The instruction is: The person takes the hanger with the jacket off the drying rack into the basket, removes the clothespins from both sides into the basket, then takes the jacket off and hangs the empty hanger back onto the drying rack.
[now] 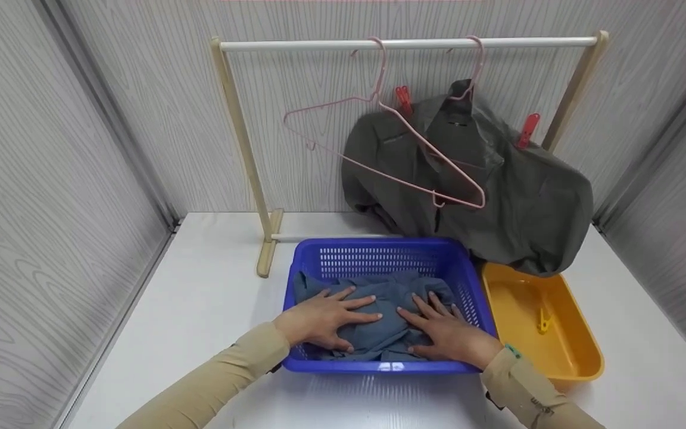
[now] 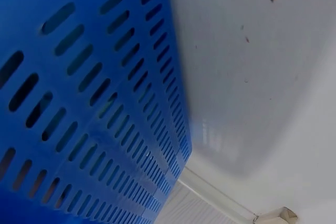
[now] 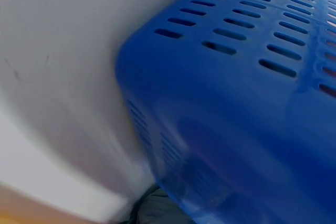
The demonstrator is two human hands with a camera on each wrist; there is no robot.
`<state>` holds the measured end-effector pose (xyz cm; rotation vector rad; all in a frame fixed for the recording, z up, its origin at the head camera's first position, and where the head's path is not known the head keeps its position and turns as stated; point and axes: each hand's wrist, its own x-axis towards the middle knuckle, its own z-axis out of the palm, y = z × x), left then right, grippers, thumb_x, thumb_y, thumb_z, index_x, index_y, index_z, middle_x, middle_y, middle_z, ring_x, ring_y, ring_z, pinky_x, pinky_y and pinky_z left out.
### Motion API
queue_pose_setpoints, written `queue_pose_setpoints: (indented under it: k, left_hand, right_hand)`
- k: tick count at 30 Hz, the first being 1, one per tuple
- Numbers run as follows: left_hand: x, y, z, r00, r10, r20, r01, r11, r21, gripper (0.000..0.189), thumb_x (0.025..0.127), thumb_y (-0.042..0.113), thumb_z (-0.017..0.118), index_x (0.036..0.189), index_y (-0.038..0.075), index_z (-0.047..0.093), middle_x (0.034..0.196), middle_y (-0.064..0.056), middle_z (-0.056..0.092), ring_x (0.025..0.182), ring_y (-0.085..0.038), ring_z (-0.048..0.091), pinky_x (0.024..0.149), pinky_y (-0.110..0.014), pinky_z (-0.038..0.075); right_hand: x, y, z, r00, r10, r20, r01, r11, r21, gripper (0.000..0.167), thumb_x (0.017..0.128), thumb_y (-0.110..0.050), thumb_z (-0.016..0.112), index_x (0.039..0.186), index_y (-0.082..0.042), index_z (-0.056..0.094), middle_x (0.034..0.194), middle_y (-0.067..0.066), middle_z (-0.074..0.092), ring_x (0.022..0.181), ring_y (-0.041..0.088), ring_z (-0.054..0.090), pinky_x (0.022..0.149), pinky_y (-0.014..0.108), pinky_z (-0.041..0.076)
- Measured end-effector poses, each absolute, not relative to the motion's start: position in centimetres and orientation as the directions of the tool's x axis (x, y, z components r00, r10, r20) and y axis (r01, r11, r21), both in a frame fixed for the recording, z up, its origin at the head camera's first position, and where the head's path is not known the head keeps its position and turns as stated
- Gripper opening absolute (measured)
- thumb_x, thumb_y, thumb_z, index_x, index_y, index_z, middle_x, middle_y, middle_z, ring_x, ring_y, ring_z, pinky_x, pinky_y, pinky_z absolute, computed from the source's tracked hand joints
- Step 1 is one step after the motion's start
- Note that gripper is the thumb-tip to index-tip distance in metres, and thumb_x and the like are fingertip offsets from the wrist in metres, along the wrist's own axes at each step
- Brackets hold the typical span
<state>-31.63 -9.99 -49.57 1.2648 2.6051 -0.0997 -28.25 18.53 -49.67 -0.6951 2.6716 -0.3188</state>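
Observation:
Blue-grey cloth (image 1: 390,298) lies crumpled in a blue plastic basket (image 1: 379,245) with slotted walls. My left hand (image 1: 325,319) rests on the cloth's left part, fingers spread. On its right part lies my right hand (image 1: 447,330), palm down with the fingers apart. Both wrists cross the basket's near rim. The left wrist view shows the basket's slotted outer wall (image 2: 94,114) but not the hand. In the right wrist view a rounded basket corner (image 3: 173,77) fills much of the picture, and that hand is out of sight.
Behind the basket stands a rack with a white rail (image 1: 295,45). An unfilled pink hanger (image 1: 325,156) and a dark grey jacket (image 1: 498,208) with red clothespins (image 1: 529,131) hang there. Right of the basket, a yellow tub (image 1: 587,357) holds a yellow clothespin (image 1: 543,322).

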Motion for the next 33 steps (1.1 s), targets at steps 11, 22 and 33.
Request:
queue_pose_setpoints:
  k: [11, 22, 33]
  left_hand:
    - [-31.3, -9.9, -49.5, -0.587, 0.766, -0.262, 0.775, 0.625, 0.093, 0.076, 0.091, 0.054, 0.064, 0.153, 0.048, 0.02, 0.163, 0.014, 0.008, 0.148, -0.03, 0.012, 0.113, -0.055, 0.022]
    - [-30.9, -9.9, -49.8, -0.601, 0.756, -0.258, 0.767, 0.636, 0.078, 0.077, 0.09, 0.052, 0.066, 0.153, 0.049, 0.021, 0.162, 0.015, 0.009, 0.148, -0.029, 0.013, 0.113, -0.053, 0.024]
    - [-30.4, -10.3, -49.7, -0.6, 0.753, -0.272, 0.755, 0.645, 0.12, 0.079, 0.09, 0.049, 0.068, 0.153, 0.047, 0.02, 0.163, 0.015, 0.009, 0.148, -0.031, 0.013, 0.113, -0.052, 0.023]
  right_hand:
    - [-28.1, 18.8, -49.9, -0.809, -0.514, -0.286, -0.409, 0.841, -0.355, 0.072, 0.093, -0.047, 0.065, 0.155, -0.03, 0.032, 0.163, 0.009, 0.013, 0.147, 0.04, 0.002, 0.107, 0.071, 0.009]
    - [-28.2, 18.8, -49.7, -0.795, -0.532, -0.291, -0.418, 0.828, -0.372, 0.072, 0.092, -0.045, 0.066, 0.154, -0.03, 0.033, 0.163, 0.009, 0.012, 0.147, 0.04, 0.001, 0.107, 0.071, 0.01]
    - [-27.6, 18.5, -49.8, -0.791, -0.551, -0.268, -0.429, 0.81, -0.4, 0.072, 0.092, -0.044, 0.068, 0.154, -0.027, 0.035, 0.163, 0.01, 0.013, 0.146, 0.042, 0.004, 0.104, 0.073, 0.014]
